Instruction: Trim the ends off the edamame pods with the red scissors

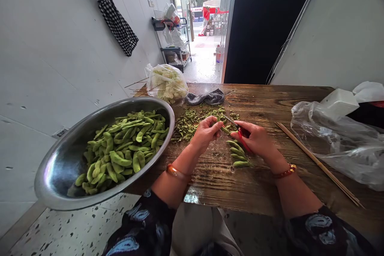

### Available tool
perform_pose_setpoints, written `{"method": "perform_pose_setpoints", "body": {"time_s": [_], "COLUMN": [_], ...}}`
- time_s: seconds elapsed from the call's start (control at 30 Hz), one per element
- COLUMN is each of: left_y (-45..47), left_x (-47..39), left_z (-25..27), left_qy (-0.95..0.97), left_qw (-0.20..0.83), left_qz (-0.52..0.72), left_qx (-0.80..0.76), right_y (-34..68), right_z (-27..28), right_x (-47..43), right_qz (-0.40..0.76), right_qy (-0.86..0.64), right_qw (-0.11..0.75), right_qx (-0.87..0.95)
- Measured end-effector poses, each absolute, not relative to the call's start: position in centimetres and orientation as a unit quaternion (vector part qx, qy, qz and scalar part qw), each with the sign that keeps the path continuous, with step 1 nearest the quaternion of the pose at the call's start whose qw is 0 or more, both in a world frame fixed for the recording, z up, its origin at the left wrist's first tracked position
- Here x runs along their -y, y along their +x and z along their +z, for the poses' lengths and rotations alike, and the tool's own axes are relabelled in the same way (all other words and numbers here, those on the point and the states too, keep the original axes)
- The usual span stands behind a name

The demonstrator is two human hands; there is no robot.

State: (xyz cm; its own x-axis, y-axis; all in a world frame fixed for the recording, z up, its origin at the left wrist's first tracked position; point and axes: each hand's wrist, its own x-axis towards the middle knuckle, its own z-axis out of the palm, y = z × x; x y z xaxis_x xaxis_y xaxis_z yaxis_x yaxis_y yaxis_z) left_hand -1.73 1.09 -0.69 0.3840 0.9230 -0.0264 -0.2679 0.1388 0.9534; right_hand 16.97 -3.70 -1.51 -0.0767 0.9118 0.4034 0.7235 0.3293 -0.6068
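Between the fingertips of my left hand (207,132) is a green edamame pod (224,129), its end pointing toward the scissors. My right hand (255,138) is closed round the red handles of a pair of scissors (244,142), whose blades reach up and left near the pod. Just below the hands, several edamame pods (238,155) lie in a short column on the wooden table (222,192). Behind my left hand spreads a heap of small green trimmings (192,122). To the left stands a large metal bowl (60,172) with many pods in it.
A clear bag of cauliflower (168,82) and a grey cloth (207,97) lie at the table's back. On the right are thin wooden skewers (318,162), crumpled clear plastic (345,144) and a white box (340,102). A wheeled cart (175,48) stands by the doorway.
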Motion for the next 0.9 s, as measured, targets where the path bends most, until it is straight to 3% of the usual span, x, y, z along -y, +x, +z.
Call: {"method": "perform_pose_setpoints", "body": {"time_s": [0.5, 0.9], "left_y": [-1.19, -1.43], "left_x": [-0.51, -1.12], "left_z": [-0.82, -1.14], "left_qy": [0.634, 0.649], "left_qw": [0.552, 0.523], "left_qz": [0.397, 0.403], "left_qx": [-0.367, -0.379], "right_y": [16.12, 16.46], "right_z": [-1.8, -1.97], "right_x": [3.75, 3.42], "right_qz": [0.162, 0.194], "right_qy": [-0.551, -0.542], "right_qw": [0.372, 0.354], "right_qx": [0.729, 0.737]}}
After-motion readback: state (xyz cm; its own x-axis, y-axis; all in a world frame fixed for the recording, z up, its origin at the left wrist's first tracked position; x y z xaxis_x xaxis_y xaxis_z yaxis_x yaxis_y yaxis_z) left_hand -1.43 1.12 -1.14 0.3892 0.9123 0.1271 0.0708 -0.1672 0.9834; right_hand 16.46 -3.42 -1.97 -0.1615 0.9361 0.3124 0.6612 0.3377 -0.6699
